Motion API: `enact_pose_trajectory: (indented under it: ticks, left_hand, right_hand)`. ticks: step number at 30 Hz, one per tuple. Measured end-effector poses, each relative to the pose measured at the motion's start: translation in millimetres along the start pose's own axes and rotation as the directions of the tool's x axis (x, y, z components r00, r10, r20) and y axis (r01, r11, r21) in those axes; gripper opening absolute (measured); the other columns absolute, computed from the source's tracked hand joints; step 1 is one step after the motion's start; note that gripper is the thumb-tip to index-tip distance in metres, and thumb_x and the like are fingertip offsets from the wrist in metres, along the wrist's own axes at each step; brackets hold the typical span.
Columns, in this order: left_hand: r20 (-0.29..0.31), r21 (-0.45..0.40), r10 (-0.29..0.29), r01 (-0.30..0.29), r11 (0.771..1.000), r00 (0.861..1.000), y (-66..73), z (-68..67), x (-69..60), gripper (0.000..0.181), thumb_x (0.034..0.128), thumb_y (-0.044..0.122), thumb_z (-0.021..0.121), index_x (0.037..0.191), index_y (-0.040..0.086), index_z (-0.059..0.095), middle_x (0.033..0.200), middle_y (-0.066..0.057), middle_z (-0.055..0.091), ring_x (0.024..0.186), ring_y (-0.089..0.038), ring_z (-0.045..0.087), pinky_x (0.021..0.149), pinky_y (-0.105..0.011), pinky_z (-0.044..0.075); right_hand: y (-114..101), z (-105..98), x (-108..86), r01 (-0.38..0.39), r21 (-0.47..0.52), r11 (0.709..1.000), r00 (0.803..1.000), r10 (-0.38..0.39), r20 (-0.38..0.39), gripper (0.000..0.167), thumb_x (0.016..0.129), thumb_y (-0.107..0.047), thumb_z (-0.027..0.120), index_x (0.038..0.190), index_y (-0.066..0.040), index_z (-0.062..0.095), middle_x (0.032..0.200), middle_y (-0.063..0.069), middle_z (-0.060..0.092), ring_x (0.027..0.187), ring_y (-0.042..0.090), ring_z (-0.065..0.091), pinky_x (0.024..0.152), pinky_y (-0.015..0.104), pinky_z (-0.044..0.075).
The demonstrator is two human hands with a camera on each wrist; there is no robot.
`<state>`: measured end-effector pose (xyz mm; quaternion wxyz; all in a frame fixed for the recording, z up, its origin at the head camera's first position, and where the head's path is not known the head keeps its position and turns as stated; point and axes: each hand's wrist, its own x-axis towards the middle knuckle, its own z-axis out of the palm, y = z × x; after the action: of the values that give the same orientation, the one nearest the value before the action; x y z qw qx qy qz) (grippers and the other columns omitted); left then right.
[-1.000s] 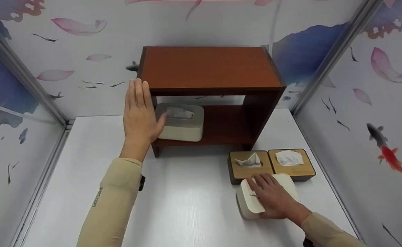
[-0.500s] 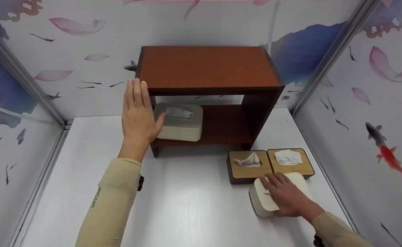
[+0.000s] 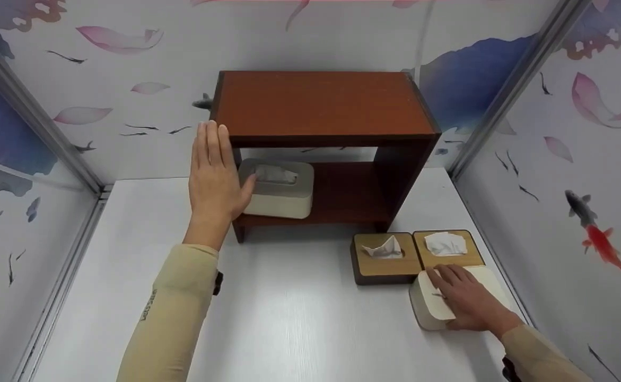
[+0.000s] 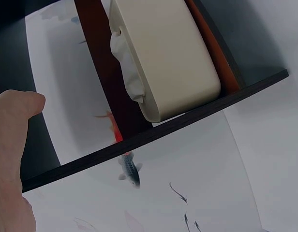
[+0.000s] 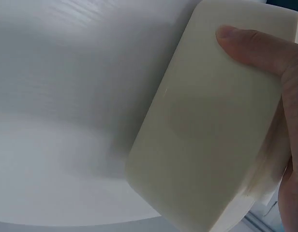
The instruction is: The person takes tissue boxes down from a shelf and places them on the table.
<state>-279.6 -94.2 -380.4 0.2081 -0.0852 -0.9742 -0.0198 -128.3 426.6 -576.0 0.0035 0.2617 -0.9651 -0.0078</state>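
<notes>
In the head view my left hand (image 3: pixel 215 175) lies with straight fingers along the left front edge of a reddish-brown wooden shelf unit (image 3: pixel 321 103). Its thumb points out toward a cream tissue box with a grey top (image 3: pixel 281 204) at the left of the lower shelf board. The left wrist view has that tissue box (image 4: pixel 168 53) with white tissue poking out. At the right of the table, my right hand (image 3: pixel 469 297) grips another cream tissue box (image 3: pixel 429 302) from above. The right wrist view has the thumb (image 5: pixel 255 48) pressed on its long side (image 5: pixel 202 111).
Two dark tissue boxes with wooden tops, the left one (image 3: pixel 390 268) and the right one (image 3: pixel 472 257), stand side by side behind the gripped box. A patterned wall panel (image 3: pixel 565 170) borders the white table (image 3: pixel 289 318) on the right.
My right hand has moved the cream tissue box to the right and slightly back, in front of the right wooden-topped box. The left hand and the shelf unit stay in place.
</notes>
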Motion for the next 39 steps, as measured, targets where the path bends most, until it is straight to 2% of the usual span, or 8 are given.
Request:
enact_pose_trajectory:
  ticks: [14,20,26,30,33,36,39]
  left_hand:
    - [0.005,-0.005,-0.005,0.005,1.000,1.000,1.4,-0.3,-0.1,0.103,0.0922,0.056,0.052,0.153,0.001,-0.010,0.161,-0.020,-0.007,0.152,-0.035,-0.006,0.126,-0.042,0.002]
    - [0.010,-0.006,-0.004,0.004,1.000,1.000,1.0,0.1,0.2,0.104,0.0922,0.057,0.052,0.153,0.001,-0.011,0.162,-0.020,-0.007,0.152,-0.035,-0.006,0.126,-0.042,0.002]
    - [0.012,-0.004,-0.015,0.015,1.000,1.000,1.6,0.5,-0.1,0.105,0.0917,0.058,0.053,0.153,0.002,-0.011,0.162,-0.019,-0.008,0.152,-0.034,-0.007,0.126,-0.042,0.002]
    - [0.028,-0.010,-0.011,0.012,1.000,1.000,4.2,1.1,0.8,0.105,0.0920,0.059,0.051,0.153,0.002,-0.013,0.162,-0.019,-0.009,0.152,-0.034,-0.008,0.126,-0.042,0.002]
    - [0.036,-0.009,-0.011,0.011,1.000,0.999,4.9,0.9,1.3,0.104,0.0924,0.059,0.050,0.153,0.002,-0.013,0.162,-0.019,-0.010,0.152,-0.034,-0.008,0.126,-0.042,0.002]
    - [0.036,0.000,-0.018,0.018,1.000,0.999,3.4,0.5,1.2,0.104,0.0924,0.059,0.050,0.153,0.002,-0.013,0.162,-0.018,-0.010,0.152,-0.034,-0.008,0.126,-0.042,0.002]
    - [0.035,0.001,-0.025,0.025,1.000,0.999,1.7,0.7,0.8,0.104,0.0924,0.058,0.050,0.153,0.003,-0.014,0.162,-0.018,-0.009,0.152,-0.033,-0.008,0.126,-0.043,0.002]
  right_hand:
    - [20.1,-0.3,-8.6,-0.054,-0.009,0.999,0.996,0.054,0.073,0.127,0.052,-0.045,0.094,0.152,-0.002,0.027,0.149,0.024,0.040,0.137,0.041,0.035,0.112,0.057,0.030]
    - [21.0,0.4,-11.3,-0.078,0.013,0.997,0.994,0.077,0.076,0.127,0.054,-0.040,0.095,0.152,-0.002,0.025,0.151,0.024,0.037,0.140,0.042,0.033,0.112,0.058,0.030]
    - [19.1,-0.9,-10.9,-0.097,0.047,0.994,0.989,0.091,0.115,0.129,0.054,-0.037,0.095,0.154,-0.001,0.020,0.154,0.023,0.031,0.143,0.042,0.028,0.113,0.060,0.027]
    - [18.1,-4.4,-11.4,-0.119,0.090,0.989,0.988,0.109,0.111,0.134,0.050,-0.046,0.094,0.152,0.000,0.022,0.154,0.024,0.031,0.142,0.043,0.028,0.112,0.062,0.025]
    - [16.3,-8.0,-10.9,-0.135,0.135,0.982,0.988,0.122,0.100,0.132,0.051,-0.059,0.089,0.151,0.001,0.026,0.153,0.025,0.033,0.141,0.044,0.029,0.112,0.063,0.024]
    - [13.1,-11.4,-7.9,-0.141,0.178,0.974,0.988,0.126,0.094,0.124,0.061,-0.068,0.079,0.149,0.003,0.030,0.151,0.027,0.035,0.139,0.047,0.031,0.111,0.064,0.023]
    - [9.3,-14.1,-2.9,-0.157,0.208,0.965,0.985,0.138,0.101,0.111,0.071,-0.067,0.071,0.149,0.002,0.033,0.151,0.026,0.036,0.139,0.046,0.032,0.112,0.064,0.022]
